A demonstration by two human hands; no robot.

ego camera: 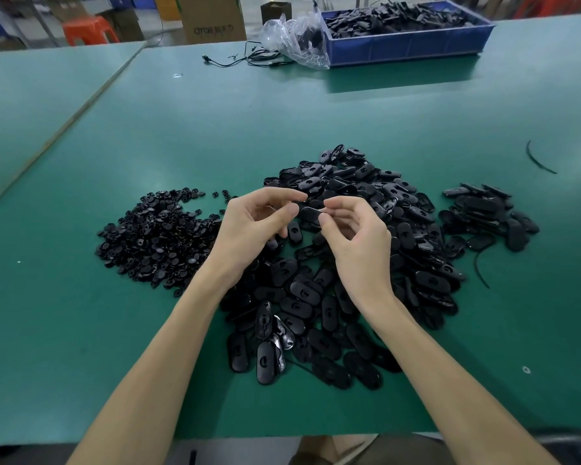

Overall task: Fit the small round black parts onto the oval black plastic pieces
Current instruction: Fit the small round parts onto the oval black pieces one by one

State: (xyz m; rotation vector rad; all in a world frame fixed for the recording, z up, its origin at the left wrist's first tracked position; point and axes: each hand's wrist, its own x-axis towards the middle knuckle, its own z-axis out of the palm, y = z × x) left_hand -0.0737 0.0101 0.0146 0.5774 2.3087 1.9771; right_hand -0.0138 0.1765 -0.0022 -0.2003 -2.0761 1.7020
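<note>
1. The left hand (255, 223) and the right hand (356, 236) meet fingertip to fingertip. Each pinches one end of a single oval black plastic piece (312, 214) between thumb and forefinger, with the other fingers loosely curled beneath.
2. The piece is held clear of the table. It is flat, smooth and faintly glossy, with rounded ends. Its long axis runs from hand to hand, the right end dipping a little (whether a round part sits under the fingertips cannot be told).
3. Directly under and behind the grip spreads a broad heap of matching oval black pieces (316, 297). They point every way, and many show a small notched hole in one face.
4. Left of the grip lies a loose heap of small round black parts (155, 236), button-like, a few with pale centres.
5. Right of the grip, set apart, is a smaller pile of oval black pieces (487, 216), with a thin curved black strip (539, 159) beyond it.
6. Everything rests on a matte green table mat (215, 129).
7. Far beyond the grip stands a blue plastic crate (406, 48) heaped with black parts. A crumpled clear plastic bag (299, 45) touches its left end, and a black cable (249, 58) lies just beside the bag.
</note>
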